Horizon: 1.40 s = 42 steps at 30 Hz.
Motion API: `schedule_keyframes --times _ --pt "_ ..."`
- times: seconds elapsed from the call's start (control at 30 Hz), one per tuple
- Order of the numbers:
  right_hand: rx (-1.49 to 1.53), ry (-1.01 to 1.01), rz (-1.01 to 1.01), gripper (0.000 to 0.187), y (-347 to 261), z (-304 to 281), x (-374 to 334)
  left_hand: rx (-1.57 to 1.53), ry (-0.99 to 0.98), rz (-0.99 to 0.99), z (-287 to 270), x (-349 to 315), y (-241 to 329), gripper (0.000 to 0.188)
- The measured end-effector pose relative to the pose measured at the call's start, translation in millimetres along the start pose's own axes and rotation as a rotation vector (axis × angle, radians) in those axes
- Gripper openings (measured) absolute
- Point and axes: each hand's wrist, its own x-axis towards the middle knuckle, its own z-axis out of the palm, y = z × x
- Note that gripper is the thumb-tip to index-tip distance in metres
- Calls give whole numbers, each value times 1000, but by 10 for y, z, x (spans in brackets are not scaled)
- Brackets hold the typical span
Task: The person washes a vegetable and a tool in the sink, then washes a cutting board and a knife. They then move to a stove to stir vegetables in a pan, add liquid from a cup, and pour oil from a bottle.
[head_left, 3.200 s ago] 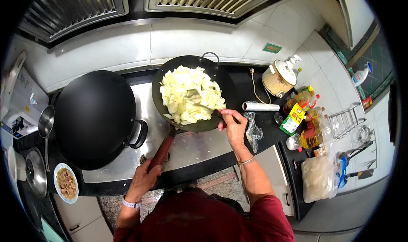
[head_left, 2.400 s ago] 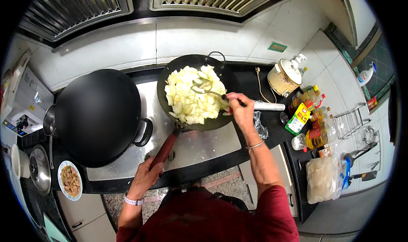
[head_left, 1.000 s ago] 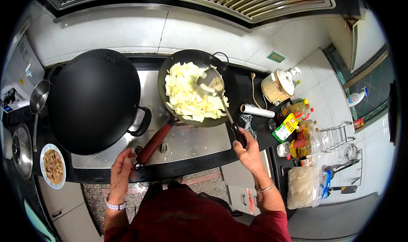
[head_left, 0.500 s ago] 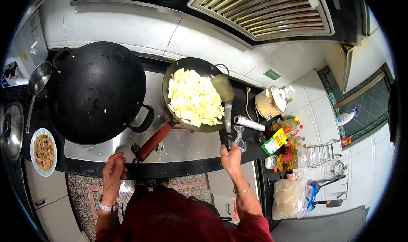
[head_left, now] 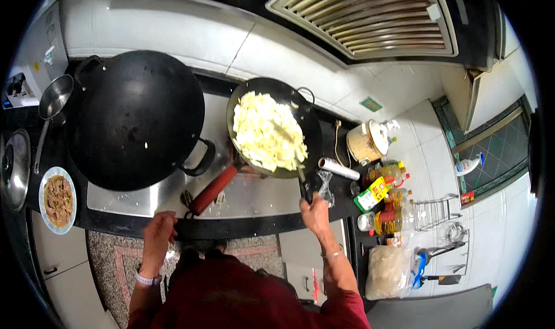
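Note:
My right hand [head_left: 315, 212] is closed around the dark handle of a spatula [head_left: 301, 176]. Its blade reaches into the pale yellow, chunky cut pieces [head_left: 263, 126] heaped in a wok [head_left: 310, 129] and is partly buried among them. The wok's red handle [head_left: 214, 190] slants down toward my left hand [head_left: 159, 239]. That hand hovers off the counter's front edge, empty, with loosely bent fingers slightly smeared by motion; it touches nothing.
A large black wok [head_left: 136, 121] covers the left burner. Left of it are a small saucepan [head_left: 56, 98], a metal lid [head_left: 16, 170] and a plate of cooked meat [head_left: 43, 213]. Rightward lie a white roll [head_left: 338, 169], a lidded pot [head_left: 367, 141], bottles [head_left: 399, 216] and a plastic bag [head_left: 390, 271].
The spatula has swung from the wok's right rim leftward into the pale pieces. My left hand has shifted slightly right and lower. The view has moved a little.

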Motion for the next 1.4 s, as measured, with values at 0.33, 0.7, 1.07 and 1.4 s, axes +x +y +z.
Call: schedule_keyframes --times 0.33,0.7,1.07,1.4 --pt "915 -260 574 16 -663 -469 240 46 94 -24 -47 -223 -94 25" --pt "840 -303 439 15 -382 -444 -57 223 181 -13 189 -861 -311 27" --pt "825 -855 85 17 -607 -178 -933 449 270 -21 332 -1649 -635 27" --pt "298 -493 -747 24 -1480 955 -1013 506 380 63 -184 -1687 -917 25"
